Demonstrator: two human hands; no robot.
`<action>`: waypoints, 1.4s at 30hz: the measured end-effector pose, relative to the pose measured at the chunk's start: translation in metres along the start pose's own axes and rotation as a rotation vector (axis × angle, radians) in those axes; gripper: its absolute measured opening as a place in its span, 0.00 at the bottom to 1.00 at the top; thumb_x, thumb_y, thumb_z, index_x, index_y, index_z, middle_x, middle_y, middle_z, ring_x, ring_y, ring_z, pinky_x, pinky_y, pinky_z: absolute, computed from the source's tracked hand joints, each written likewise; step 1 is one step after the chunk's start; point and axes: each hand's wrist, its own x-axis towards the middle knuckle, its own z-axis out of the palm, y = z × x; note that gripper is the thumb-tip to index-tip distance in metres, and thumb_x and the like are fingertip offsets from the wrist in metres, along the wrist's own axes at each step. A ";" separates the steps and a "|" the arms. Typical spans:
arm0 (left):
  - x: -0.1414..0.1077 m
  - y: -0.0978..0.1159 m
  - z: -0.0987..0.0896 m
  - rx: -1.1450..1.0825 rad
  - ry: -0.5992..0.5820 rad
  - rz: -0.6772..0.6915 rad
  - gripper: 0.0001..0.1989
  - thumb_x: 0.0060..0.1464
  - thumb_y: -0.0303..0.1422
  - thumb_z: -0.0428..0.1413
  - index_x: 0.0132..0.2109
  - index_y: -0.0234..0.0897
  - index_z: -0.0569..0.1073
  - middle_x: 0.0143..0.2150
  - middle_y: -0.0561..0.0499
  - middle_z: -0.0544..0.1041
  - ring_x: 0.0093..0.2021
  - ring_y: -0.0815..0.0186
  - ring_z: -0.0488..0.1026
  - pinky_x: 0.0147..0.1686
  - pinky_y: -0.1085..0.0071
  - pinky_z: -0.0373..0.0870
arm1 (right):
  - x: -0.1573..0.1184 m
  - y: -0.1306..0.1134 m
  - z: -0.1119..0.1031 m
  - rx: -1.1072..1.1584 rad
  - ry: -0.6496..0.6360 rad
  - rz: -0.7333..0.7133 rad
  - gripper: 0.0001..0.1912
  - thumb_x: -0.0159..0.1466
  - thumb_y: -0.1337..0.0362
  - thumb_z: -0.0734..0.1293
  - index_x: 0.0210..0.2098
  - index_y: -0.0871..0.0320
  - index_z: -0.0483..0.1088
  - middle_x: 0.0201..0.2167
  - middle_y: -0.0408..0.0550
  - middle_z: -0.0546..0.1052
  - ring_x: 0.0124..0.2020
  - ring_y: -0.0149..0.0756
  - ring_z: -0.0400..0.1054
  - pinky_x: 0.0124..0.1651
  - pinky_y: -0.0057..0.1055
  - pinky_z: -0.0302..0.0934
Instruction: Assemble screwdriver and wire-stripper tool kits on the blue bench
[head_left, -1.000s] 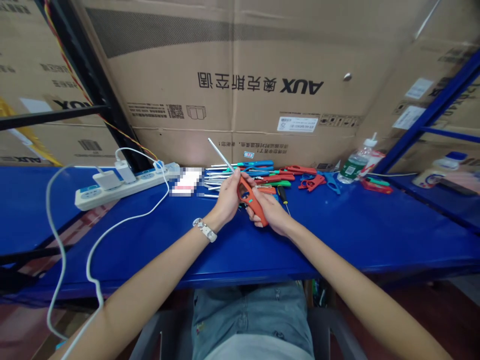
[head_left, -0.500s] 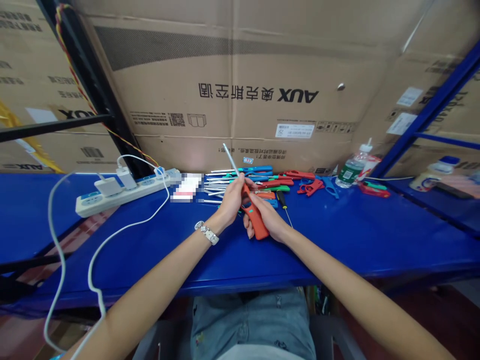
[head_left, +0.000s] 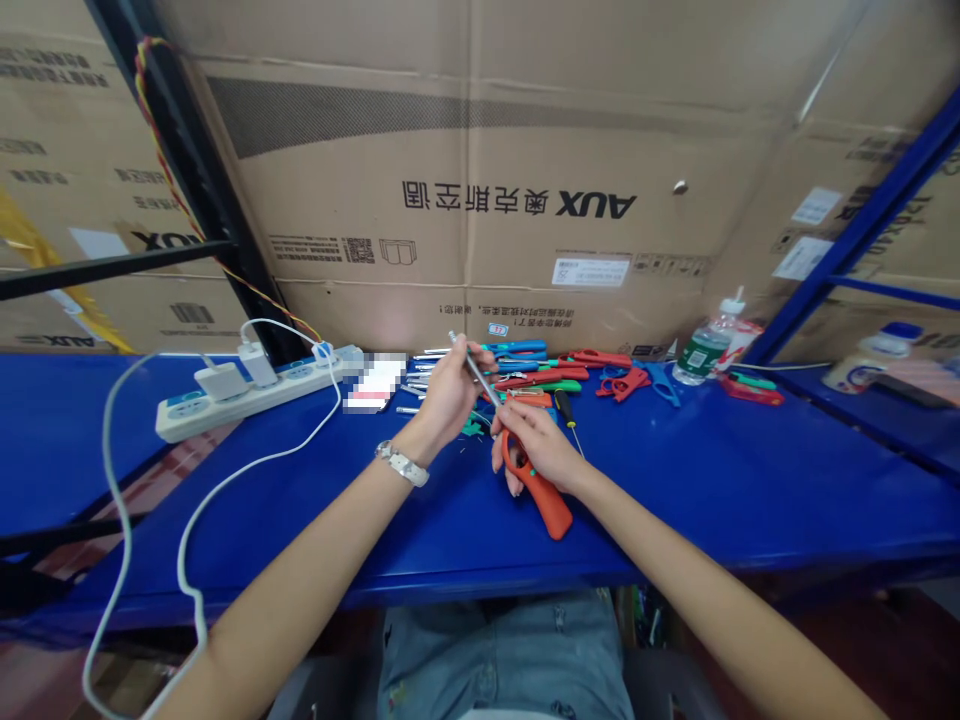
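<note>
Orange lighter (head_left: 543,495) near the centre of the frame, over a blue table (head_left: 675,480). Gripped firmly in the right hand (head_left: 541,440), metal rod (head_left: 480,374) held in the left hand (head_left: 446,400); other lighters (head_left: 551,376) behind.

Right hand (head_left: 544,443) grips orange lighter (head_left: 547,502) (left hand (head_left: 446,397) at tube (head_left: 486,386)).

Mid-frame, the right hand (head_left: 541,440) partly hides the orange lighter (head_left: 550,507); left of centre, pixelation masks possibly a phone (head_left: 376,382).
</note>
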 end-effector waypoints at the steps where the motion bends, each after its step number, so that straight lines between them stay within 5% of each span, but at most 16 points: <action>1: 0.003 0.005 -0.001 -0.033 0.013 0.006 0.22 0.63 0.51 0.56 0.32 0.39 0.66 0.25 0.55 0.67 0.25 0.70 0.66 0.29 0.69 0.67 | -0.001 0.000 0.000 -0.013 -0.011 0.010 0.23 0.64 0.40 0.63 0.37 0.54 0.61 0.17 0.40 0.75 0.10 0.34 0.66 0.11 0.25 0.59; 7: 0.018 0.013 -0.012 -0.046 0.057 0.093 0.23 0.68 0.52 0.48 0.30 0.41 0.61 0.21 0.59 0.51 0.18 0.71 0.47 0.19 0.71 0.52 | -0.006 -0.008 0.001 -0.133 0.015 0.028 0.22 0.66 0.42 0.62 0.45 0.53 0.66 0.12 0.34 0.67 0.10 0.35 0.65 0.10 0.25 0.58; 11: 0.033 0.016 -0.029 0.062 0.117 0.217 0.24 0.67 0.54 0.47 0.30 0.41 0.62 0.27 0.54 0.65 0.25 0.70 0.63 0.29 0.70 0.66 | -0.007 -0.009 0.000 -0.145 -0.009 0.047 0.19 0.65 0.43 0.63 0.40 0.52 0.65 0.14 0.34 0.68 0.11 0.34 0.65 0.10 0.26 0.57; 15: 0.041 0.017 -0.056 0.459 0.147 0.357 0.20 0.64 0.51 0.52 0.39 0.38 0.73 0.39 0.45 0.74 0.39 0.63 0.73 0.41 0.66 0.70 | -0.004 -0.009 -0.006 -0.132 0.065 0.064 0.19 0.64 0.43 0.63 0.38 0.52 0.64 0.13 0.35 0.68 0.10 0.34 0.64 0.10 0.26 0.57; 18: 0.038 0.006 -0.072 0.933 -0.081 0.453 0.14 0.62 0.43 0.55 0.41 0.38 0.78 0.39 0.45 0.74 0.43 0.58 0.72 0.49 0.60 0.68 | -0.001 -0.009 -0.013 -0.132 0.161 0.053 0.19 0.64 0.43 0.62 0.41 0.53 0.64 0.13 0.36 0.70 0.10 0.35 0.64 0.11 0.27 0.58; 21: 0.032 -0.010 -0.076 1.247 -0.323 0.381 0.09 0.57 0.36 0.59 0.41 0.37 0.79 0.37 0.45 0.72 0.44 0.54 0.72 0.53 0.53 0.66 | 0.000 -0.010 -0.017 -0.133 0.210 0.048 0.21 0.64 0.44 0.62 0.45 0.54 0.66 0.13 0.36 0.70 0.09 0.36 0.64 0.11 0.27 0.58; 25: 0.023 -0.012 -0.069 1.376 -0.334 0.364 0.14 0.53 0.31 0.59 0.48 0.38 0.79 0.43 0.43 0.73 0.49 0.48 0.70 0.56 0.47 0.63 | 0.002 -0.008 -0.018 -0.131 0.218 0.065 0.21 0.64 0.45 0.61 0.46 0.55 0.67 0.13 0.37 0.71 0.10 0.36 0.64 0.12 0.28 0.59; 29: 0.009 -0.004 -0.053 1.214 -0.302 0.450 0.09 0.56 0.32 0.58 0.43 0.40 0.79 0.42 0.44 0.78 0.48 0.53 0.72 0.53 0.55 0.65 | 0.006 -0.004 -0.016 -0.046 0.234 0.036 0.19 0.64 0.49 0.62 0.46 0.55 0.67 0.15 0.37 0.70 0.11 0.34 0.63 0.13 0.27 0.56; 34: -0.005 -0.020 -0.025 0.697 -0.271 0.226 0.07 0.55 0.37 0.63 0.36 0.38 0.79 0.32 0.46 0.79 0.32 0.62 0.73 0.35 0.67 0.68 | 0.009 -0.002 -0.017 0.131 0.182 0.012 0.20 0.59 0.60 0.64 0.51 0.55 0.69 0.26 0.40 0.73 0.18 0.31 0.65 0.21 0.29 0.59; 38: -0.007 -0.027 -0.016 0.559 -0.218 0.186 0.08 0.50 0.35 0.67 0.36 0.37 0.79 0.32 0.48 0.78 0.32 0.65 0.72 0.35 0.68 0.68 | 0.007 -0.004 -0.018 0.113 0.160 -0.017 0.28 0.55 0.65 0.67 0.56 0.52 0.70 0.31 0.41 0.72 0.26 0.31 0.65 0.29 0.28 0.63; 42: -0.010 -0.017 -0.017 0.469 -0.286 0.105 0.10 0.53 0.36 0.65 0.42 0.38 0.79 0.38 0.47 0.80 0.36 0.64 0.75 0.38 0.68 0.71 | 0.007 -0.003 -0.022 -0.064 0.170 -0.103 0.34 0.57 0.63 0.67 0.63 0.49 0.66 0.38 0.44 0.72 0.29 0.32 0.64 0.32 0.30 0.65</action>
